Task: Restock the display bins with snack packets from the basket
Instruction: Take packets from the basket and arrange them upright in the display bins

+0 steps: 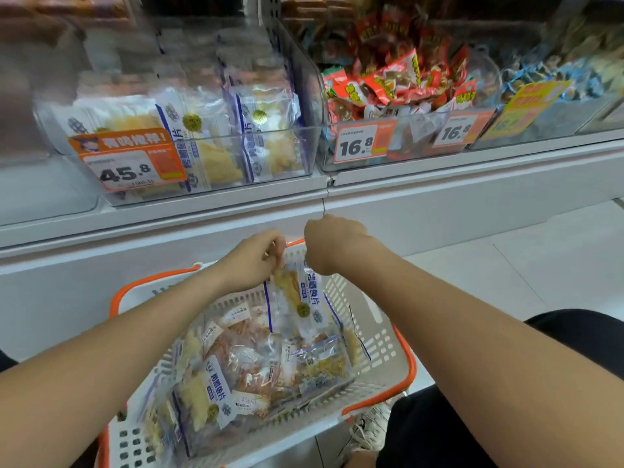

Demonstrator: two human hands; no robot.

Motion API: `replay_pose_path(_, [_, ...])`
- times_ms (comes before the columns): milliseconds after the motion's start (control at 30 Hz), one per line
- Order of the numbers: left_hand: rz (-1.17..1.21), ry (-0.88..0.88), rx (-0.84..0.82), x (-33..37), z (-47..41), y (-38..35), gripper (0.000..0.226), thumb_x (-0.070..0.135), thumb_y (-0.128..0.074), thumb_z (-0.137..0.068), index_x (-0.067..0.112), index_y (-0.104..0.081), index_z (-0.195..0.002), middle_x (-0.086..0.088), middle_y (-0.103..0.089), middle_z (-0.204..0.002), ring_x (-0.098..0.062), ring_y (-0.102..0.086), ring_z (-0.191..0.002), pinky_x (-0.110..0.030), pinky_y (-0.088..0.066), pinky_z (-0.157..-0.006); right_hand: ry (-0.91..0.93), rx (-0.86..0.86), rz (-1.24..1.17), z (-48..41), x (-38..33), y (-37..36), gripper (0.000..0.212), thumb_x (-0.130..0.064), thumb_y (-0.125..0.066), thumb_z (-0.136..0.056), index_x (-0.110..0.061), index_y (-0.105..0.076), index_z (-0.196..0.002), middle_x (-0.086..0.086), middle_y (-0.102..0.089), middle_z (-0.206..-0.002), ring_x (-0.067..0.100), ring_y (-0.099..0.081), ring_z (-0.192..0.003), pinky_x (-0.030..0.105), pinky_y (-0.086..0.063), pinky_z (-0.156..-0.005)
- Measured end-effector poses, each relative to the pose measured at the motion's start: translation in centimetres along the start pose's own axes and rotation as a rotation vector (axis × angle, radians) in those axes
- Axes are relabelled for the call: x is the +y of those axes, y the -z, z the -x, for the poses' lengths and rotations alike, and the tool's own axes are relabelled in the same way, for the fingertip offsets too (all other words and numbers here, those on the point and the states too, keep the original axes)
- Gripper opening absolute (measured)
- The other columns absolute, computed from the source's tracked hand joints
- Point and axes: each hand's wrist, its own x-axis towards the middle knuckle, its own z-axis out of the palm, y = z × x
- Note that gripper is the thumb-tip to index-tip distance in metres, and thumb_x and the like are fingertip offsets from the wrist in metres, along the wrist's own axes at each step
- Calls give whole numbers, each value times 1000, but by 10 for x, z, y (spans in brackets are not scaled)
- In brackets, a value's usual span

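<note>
A white basket with an orange rim [388, 342] sits low in front of me, holding several clear snack packets [243, 373]. Both hands hold one clear packet of yellow fish slices with blue print [299, 298] upright above the basket's far end. My left hand [253, 260] pinches its top left corner. My right hand [332, 244] grips the top right, fingers hidden behind the wrist. Above, the clear display bin [202, 153] with a 45.8 price tag holds matching packets standing on edge.
To the right, a second clear bin [398, 143] is heaped with red snack packets and tagged 16.8; a third bin [547, 106] holds blue ones. A white shelf ledge [439, 177] runs under the bins. My shoe [369, 427] and dark trousers are at lower right.
</note>
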Motion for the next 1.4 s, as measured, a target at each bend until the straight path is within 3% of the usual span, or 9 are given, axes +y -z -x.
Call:
replay_pose_path(133, [196, -103, 308, 19, 13, 29, 25, -1, -45, -103, 22, -48, -96, 5, -70, -90, -30, -65, -83, -42, -52, -68, -155, 173, -523, -1, 3, 8, 33, -18, -60, -91, -6, -60, -121, 16, -65, -117, 33, -63, -96, 40, -57, -80])
replay_pose_path(333, [322, -243, 807, 48, 32, 57, 36, -5, -50, -101, 29, -50, -91, 1, -68, -93, -14, -68, -90, -46, -59, -78, -289, 436, -1155, 6, -1, 31, 29, -31, -74, -68, -2, -73, -74, 9, -73, -66, 25, -68, -63, 47, -62, -69])
replay_pose_path(533, [339, -253, 922, 60, 31, 78, 15, 4, -62, -101, 17, -56, -98, 7, -64, -91, -14, -65, -87, -44, -56, -81, -103, 601, -1779, 13, -18, 63, 7, -12, -75, -84, -8, -76, -90, 12, -78, -92, 34, -76, -90, 54, -64, -79])
replay_pose_path(633, [383, -218, 966, 63, 31, 87, 21, 8, -65, -101, 26, -56, -95, 4, -66, -92, -21, -69, -86, -51, -61, -71, 92, 512, -1597, 21, -19, 81, 23, -5, -77, -85, -13, -77, -106, 14, -79, -97, 31, -77, -88, 44, -65, -76])
replay_pose_path(733, [381, -212, 1016, 66, 29, 96, 21, 13, -68, -99, 28, -54, -97, 5, -67, -92, -19, -70, -83, -52, -61, -72, 115, 426, -1421, 23, -15, 95, 46, 2, -81, -80, -21, -63, -116, 12, -77, -101, 28, -76, -86, 51, -65, -78])
replay_pose_path(867, [148, -260, 1000, 75, 31, 107, 21, 15, -73, -93, 20, -55, -102, 9, -64, -94, -10, -63, -79, -32, -53, -73, 91, 845, -1399, 15, -8, 116, 47, -4, -83, -82, -22, -53, -114, 5, -75, -104, 18, -77, -85, 47, -65, -76])
replay_pose_path(1000, [-397, -355, 982, 75, 34, 111, 22, 4, -68, -87, 16, -62, -105, 2, -59, -106, -20, -50, -102, -34, -43, -88, 298, 1199, -948, 8, -4, 137, 24, -6, -69, -90, -18, -61, -110, -13, -71, -102, 5, -70, -96, 37, -58, -86])
replay_pose_path(1200, [-888, -132, 856, 58, 28, 115, 39, 18, -70, -84, 16, -63, -121, -8, -54, -137, -37, -43, -129, -53, -30, -108, 347, 997, -475, -23, -4, 147, 26, -9, -66, -89, -21, -69, -112, -7, -75, -101, 20, -68, -98, 36, -53, -90])
replay_pose_path(1400, [-1008, -139, 790, 53, 26, 125, 49, -8, -81, -65, 13, -65, -107, -15, -47, -147, -40, -41, -134, -59, -29, -108, 208, 740, -164, -44, -8, 162, 48, -8, -56, -87, -22, -61, -132, 9, -72, -110, 42, -56, -107, 47, -48, -91])
